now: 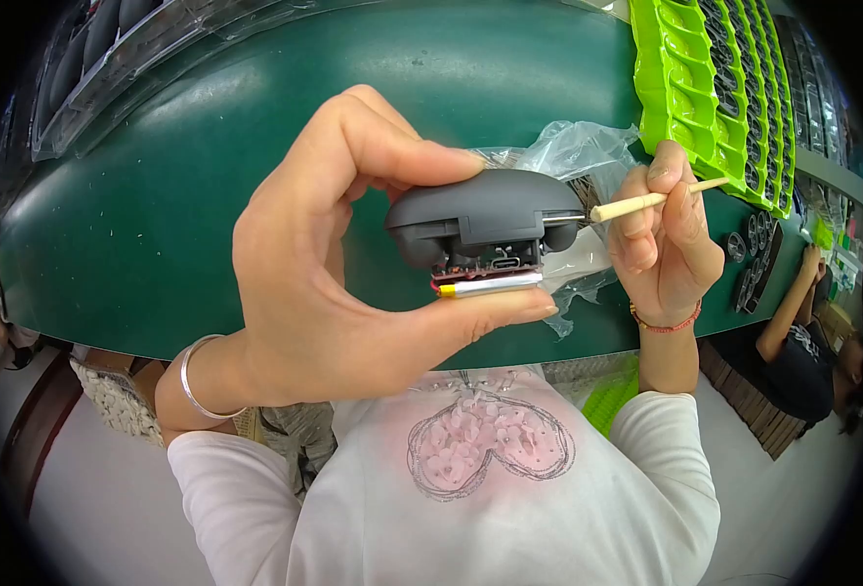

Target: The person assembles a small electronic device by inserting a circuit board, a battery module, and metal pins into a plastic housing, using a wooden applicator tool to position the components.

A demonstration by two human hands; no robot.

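Note:
My left hand (324, 254) grips a dark grey rounded plastic housing (490, 207) between thumb and fingers, above the table. Its open side faces me and shows a circuit board (480, 266) with a small metal port. Below the board lies a flat silver battery (495, 284) with yellow tape and a red wire, pressed by my left thumb. My right hand (668, 220) pinches a thin pale wooden stick (636, 205). The stick's thick end is at the housing's right side, beside a thin metal pin; I cannot tell whether the pin belongs to the stick.
Crumpled clear plastic bags (578, 151) lie on the green table (207, 195) behind my hands. Bright green trays (680, 88) of round dark parts stand at the far right, with a black tray (758, 264) nearer. Clear trays (109, 68) sit far left. A person (793, 332) is at the right.

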